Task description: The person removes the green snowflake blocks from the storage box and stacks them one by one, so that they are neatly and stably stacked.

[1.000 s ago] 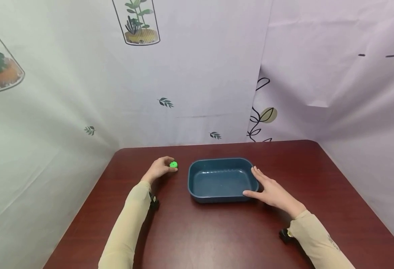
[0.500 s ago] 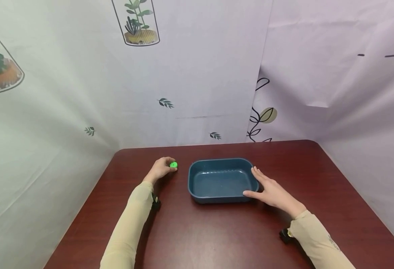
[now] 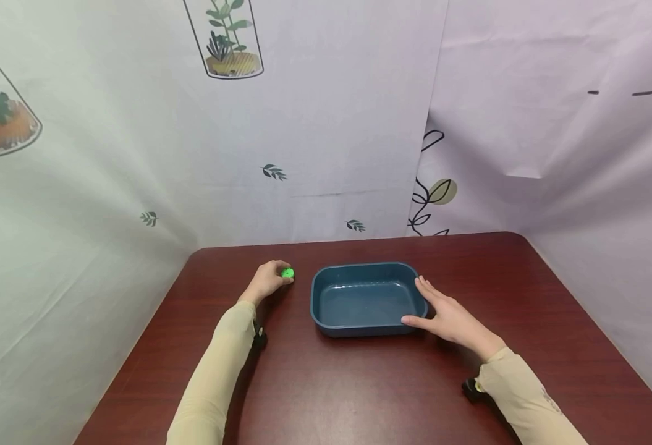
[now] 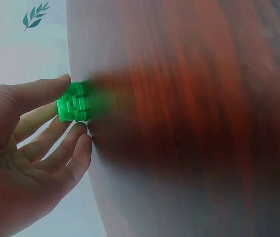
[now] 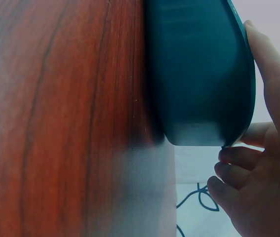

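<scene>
At the far left of the table, my left hand (image 3: 265,282) pinches a small bright green round piece (image 3: 287,272) between thumb and fingers. The left wrist view shows blocky ridges along the side of this green piece (image 4: 74,102), the thumb lying on its upper side; its exact kind is unclear. To the right stands a dark blue rectangular dish (image 3: 367,303) with rounded corners and nothing in it. My right hand (image 3: 452,317) spans the dish's right end with fingers and thumb spread and nearly straight, touching its rim. Part of the dish's right wall is hidden behind this hand.
A dark red wood-grain table (image 3: 326,389) lies under everything. White printed cloth (image 3: 326,136) hangs along its back and both sides. Small black devices are strapped at the left wrist (image 3: 259,339) and right wrist (image 3: 473,390).
My left forearm has shifted slightly to the right, while the left fingers stay at the green piece. The dish and my right hand have stayed in place.
</scene>
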### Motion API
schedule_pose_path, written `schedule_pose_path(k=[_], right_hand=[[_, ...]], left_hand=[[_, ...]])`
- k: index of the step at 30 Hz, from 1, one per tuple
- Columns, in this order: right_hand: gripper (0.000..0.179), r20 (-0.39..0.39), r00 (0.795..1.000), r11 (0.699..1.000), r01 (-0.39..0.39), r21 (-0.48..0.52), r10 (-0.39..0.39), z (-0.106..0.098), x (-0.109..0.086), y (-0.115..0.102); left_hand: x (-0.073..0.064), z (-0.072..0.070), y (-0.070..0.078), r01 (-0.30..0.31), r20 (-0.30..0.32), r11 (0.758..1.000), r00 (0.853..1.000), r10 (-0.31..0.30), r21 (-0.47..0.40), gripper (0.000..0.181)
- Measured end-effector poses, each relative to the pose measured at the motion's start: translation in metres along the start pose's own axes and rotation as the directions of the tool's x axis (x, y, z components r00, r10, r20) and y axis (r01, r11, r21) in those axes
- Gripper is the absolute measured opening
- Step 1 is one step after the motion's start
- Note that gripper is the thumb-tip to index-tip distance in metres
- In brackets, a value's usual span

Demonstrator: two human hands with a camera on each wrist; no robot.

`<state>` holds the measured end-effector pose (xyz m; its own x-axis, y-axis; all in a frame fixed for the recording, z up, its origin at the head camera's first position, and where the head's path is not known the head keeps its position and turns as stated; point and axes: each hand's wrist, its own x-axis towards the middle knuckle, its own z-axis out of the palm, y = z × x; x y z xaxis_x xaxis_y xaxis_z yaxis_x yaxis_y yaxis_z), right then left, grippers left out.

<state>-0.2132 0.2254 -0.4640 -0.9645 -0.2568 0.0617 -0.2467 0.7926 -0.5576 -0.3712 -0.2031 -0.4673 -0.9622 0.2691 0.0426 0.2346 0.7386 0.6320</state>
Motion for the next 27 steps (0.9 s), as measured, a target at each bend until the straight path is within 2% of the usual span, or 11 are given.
schedule_pose_path(k=[14,21,27], right_hand=[[0.112,0.000,1.000,1.000,0.022,0.009,-0.022,0.0040,0.0057,0.0001],[0.112,0.009,1.000,1.000,0.029,0.010,-0.029,0.0048,0.0085,0.0000],[0.108,0.050,0.998,0.995,0.022,0.101,-0.027,-0.0004,0.0082,0.0017]], left_hand=[[-0.0045,-0.0019,-0.0012,-0.016,-0.015,0.995,1.000,0.018,0.094,0.041],[-0.0059,-0.0022,-0.0014,-0.017,-0.005,0.995,1.000,0.017,0.094,0.049],[-0.0095,-0.0025,0.0046,-0.045,-0.022,0.996,0.999,0.047,0.072,0.053]])
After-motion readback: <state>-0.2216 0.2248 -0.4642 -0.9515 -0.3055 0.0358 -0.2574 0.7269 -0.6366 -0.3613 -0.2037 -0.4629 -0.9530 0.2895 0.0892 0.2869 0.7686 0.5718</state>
